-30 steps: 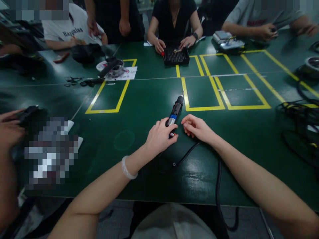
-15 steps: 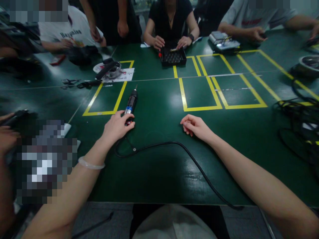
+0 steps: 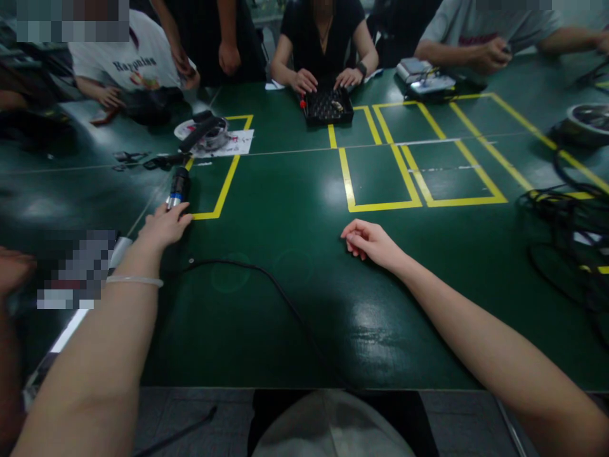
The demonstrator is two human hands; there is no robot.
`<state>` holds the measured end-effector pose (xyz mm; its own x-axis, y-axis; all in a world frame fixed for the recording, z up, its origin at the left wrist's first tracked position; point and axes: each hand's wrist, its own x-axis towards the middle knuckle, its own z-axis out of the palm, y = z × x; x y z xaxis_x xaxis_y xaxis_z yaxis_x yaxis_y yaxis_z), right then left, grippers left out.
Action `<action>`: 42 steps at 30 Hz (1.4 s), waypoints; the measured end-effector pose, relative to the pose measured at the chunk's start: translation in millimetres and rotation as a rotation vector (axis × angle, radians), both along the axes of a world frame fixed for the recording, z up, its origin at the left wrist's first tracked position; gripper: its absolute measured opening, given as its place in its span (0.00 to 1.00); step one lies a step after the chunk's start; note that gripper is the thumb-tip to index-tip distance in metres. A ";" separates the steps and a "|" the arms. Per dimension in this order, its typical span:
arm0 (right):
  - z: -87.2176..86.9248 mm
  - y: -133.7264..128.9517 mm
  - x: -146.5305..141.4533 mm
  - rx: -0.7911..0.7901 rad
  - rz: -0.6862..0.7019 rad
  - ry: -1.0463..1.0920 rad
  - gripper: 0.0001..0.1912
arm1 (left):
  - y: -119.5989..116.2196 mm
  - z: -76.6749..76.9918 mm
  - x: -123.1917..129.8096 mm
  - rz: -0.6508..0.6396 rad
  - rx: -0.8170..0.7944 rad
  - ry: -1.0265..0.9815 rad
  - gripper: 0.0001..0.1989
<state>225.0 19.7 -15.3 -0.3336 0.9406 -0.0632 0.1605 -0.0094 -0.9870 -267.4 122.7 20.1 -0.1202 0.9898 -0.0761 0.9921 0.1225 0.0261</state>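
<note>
**Bare left hand [image 3: 166, 225] gripping a cylindrical black screwdriver-like tool with a blue band [image 3: 177, 188] on a glossy dark-green table [image 3: 285, 190]**

All places are given from the shallow black rectangular tray [image 3: 329, 120] at the table's far side. Far left of it and nearer the camera, another person's blurred hand [image 3: 16, 266] shows at the edge. Left of the tray, beyond the table, sits a person in a white printed T-shirt [image 3: 133, 70] — its dark lettering too soft to read surely. Nearer than the tray and to its left, the left hand, a pale bangle [image 3: 134, 280] on its wrist, wraps the tool's rear end. Between tool and tray lies a white paper sheet [image 3: 245, 141] with dark marks, illegible. Yellow tape strips [image 3: 227, 184] outline rectangles on both sides of the tray. Below it, a thin black cord [image 3: 285, 295] crosses towards the near edge, above grey flooring [image 3: 228, 431]. Nearer than the tray and slightly right, the right hand [image 3: 368, 242] is loosely closed, fingers curled in. Right of the tray stands a grey-and-white boxy device [image 3: 419, 71]; beyond, a grey shirt [image 3: 495, 28] carries a reddish print — unreadable. Farthest right lie tangled black cables [image 3: 556, 203].
</note>
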 end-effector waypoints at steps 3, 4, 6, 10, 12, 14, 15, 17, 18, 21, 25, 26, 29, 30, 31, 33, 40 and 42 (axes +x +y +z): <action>-0.8 -0.4 -0.7 0.006 0.003 -0.012 0.06 | -5.0 -3.6 4.2 0.099 -0.033 0.032 0.31; -1.2 -0.5 -0.8 0.007 0.002 -0.015 0.06 | -7.2 -4.4 7.3 0.115 -0.033 0.042 0.32; -1.9 -0.6 -0.9 0.007 0.000 -0.019 0.06 | -11.4 -5.1 14.0 0.134 -0.020 0.063 0.33; -2.1 -0.6 -0.7 0.004 0.000 -0.029 0.07 | -16.2 -3.3 23.3 0.130 0.010 0.100 0.40; -1.0 -0.7 -0.8 0.000 0.000 -0.034 0.06 | -17.1 -1.2 25.8 0.124 0.011 0.116 0.43; 0.6 -0.9 -1.1 -0.001 0.001 -0.039 0.06 | -18.1 1.1 28.7 0.133 0.021 0.137 0.42; 1.3 -0.9 -1.4 0.000 0.001 -0.042 0.06 | -18.7 2.2 30.6 0.140 0.032 0.149 0.40; 2.1 -0.9 -2.0 0.000 0.000 -0.046 0.06 | -20.7 4.4 35.1 0.152 0.049 0.171 0.38; 2.0 -0.8 -2.3 0.001 -0.003 -0.046 0.06 | -22.2 5.4 37.9 0.151 0.053 0.177 0.37; 1.0 -0.5 -3.1 0.009 -0.005 -0.042 0.07 | -29.4 7.6 48.4 0.138 0.046 0.181 0.36; 0.2 -0.2 -4.1 0.022 -0.004 -0.052 0.07 | -48.8 9.2 74.3 0.073 0.041 0.204 0.35; 0.4 -0.2 -4.4 0.021 -0.004 -0.054 0.07 | -55.5 9.7 83.7 0.050 0.047 0.216 0.35; 2.0 0.0 -5.6 0.016 -0.008 -0.057 0.07 | -78.7 12.3 117.5 -0.009 0.074 0.235 0.33; 2.8 0.0 -6.1 0.022 -0.010 -0.055 0.07 | -86.8 13.6 129.8 -0.037 0.074 0.230 0.33; 3.9 -0.1 -6.6 0.036 -0.015 -0.054 0.07 | -94.9 14.8 142.4 -0.081 0.083 0.225 0.32; 6.9 -1.1 -7.9 0.112 -0.042 -0.071 0.06 | -109.9 16.9 167.8 -0.163 0.096 0.235 0.32; 17.0 -17.4 -19.1 0.415 0.004 -0.279 0.07 | -142.5 13.9 251.4 -0.383 0.094 0.162 0.31; 16.0 -22.4 -23.8 0.420 0.089 -0.286 0.07 | -146.2 12.1 270.7 -0.443 0.084 0.140 0.31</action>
<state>201.1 -2.6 0.6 -0.4378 0.8732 0.2141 0.4063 0.4045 -0.8193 3.3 -23.5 32.2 0.3114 0.9502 -0.0071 0.9432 -0.3100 -0.1196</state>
